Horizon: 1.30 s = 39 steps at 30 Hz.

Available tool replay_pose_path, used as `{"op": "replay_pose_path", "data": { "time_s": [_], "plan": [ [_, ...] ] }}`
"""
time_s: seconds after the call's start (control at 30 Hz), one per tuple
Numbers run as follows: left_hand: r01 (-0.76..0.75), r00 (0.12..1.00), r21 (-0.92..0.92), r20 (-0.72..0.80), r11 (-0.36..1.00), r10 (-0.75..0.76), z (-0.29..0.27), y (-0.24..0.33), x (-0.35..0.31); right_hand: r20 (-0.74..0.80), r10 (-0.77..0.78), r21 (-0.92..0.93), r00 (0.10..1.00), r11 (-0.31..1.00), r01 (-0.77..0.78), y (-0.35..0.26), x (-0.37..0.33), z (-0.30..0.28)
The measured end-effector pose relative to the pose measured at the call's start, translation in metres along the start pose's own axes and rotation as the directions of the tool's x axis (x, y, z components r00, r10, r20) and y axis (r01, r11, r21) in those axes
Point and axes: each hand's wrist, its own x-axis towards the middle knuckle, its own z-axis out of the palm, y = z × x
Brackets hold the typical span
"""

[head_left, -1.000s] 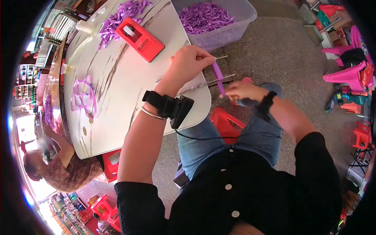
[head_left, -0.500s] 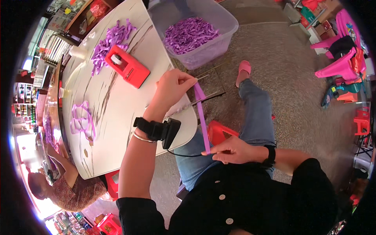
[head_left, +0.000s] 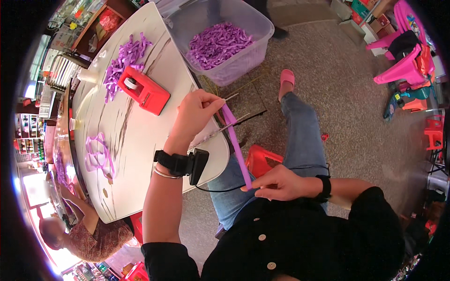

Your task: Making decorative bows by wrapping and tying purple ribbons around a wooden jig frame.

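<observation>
A purple ribbon [head_left: 237, 149] is stretched between my two hands past the table's right edge. My left hand [head_left: 199, 111] pinches its upper end between thumb and fingertips, close to two thin metal rods [head_left: 236, 122] that jut out from the table edge. The ribbon passes across the nearer rod; whether it is looped round it I cannot tell. In front of my body, my right hand [head_left: 280, 182] is closed on the ribbon's lower end. On the table lie a red tape dispenser [head_left: 152, 96], a heap of purple ribbon pieces [head_left: 124, 63] and a loose lilac ribbon coil [head_left: 108, 157].
Beyond the marbled white table [head_left: 140, 182] stands a clear plastic bin [head_left: 234, 68] filled with purple ribbon pieces. A red stool [head_left: 258, 159] is by my legs. Pink chairs [head_left: 398, 68] stand at the right. Another person [head_left: 93, 234] sits at the table's left side.
The view has shifted slightly. Both hands still hold the ribbon taut, in nearly the same pose. A dark trouser leg and shoe now show behind the bin.
</observation>
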Motion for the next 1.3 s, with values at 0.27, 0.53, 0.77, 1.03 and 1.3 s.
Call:
{"op": "replay_pose_path", "data": {
  "time_s": [0.27, 0.53, 0.77, 1.03, 1.3],
  "plan": [
    [-0.035, 0.999, -0.011, 0.016, 0.999, 0.035, -0.001, -0.004, 0.0, -0.008, 0.06, -0.019, 0.998, 0.998, -0.061, -0.003, -0.003, -0.001],
    [-0.025, 1.0, 0.046, 0.004, 0.999, 0.025, -0.001, 0.004, -0.002, 0.048, 0.137, -0.077, 0.989, 0.988, -0.133, -0.019, -0.003, -0.006],
    [0.058, 0.998, 0.119, -0.009, 0.991, -0.057, -0.003, 0.006, -0.005, -0.043, 0.18, 0.037, 0.983, 0.983, -0.179, -0.022, -0.002, -0.01],
    [0.031, 1.0, 0.104, -0.006, 0.994, -0.031, 0.0, -0.001, 0.001, -0.134, 0.392, 0.312, 0.91, 0.888, -0.337, 0.021, -0.021, -0.011],
    [0.032, 0.999, 0.087, -0.019, 0.996, -0.03, 0.002, -0.007, 0.003, -0.167, 0.302, 0.159, 0.938, 0.948, -0.277, -0.025, -0.022, -0.008]
  ]
}}
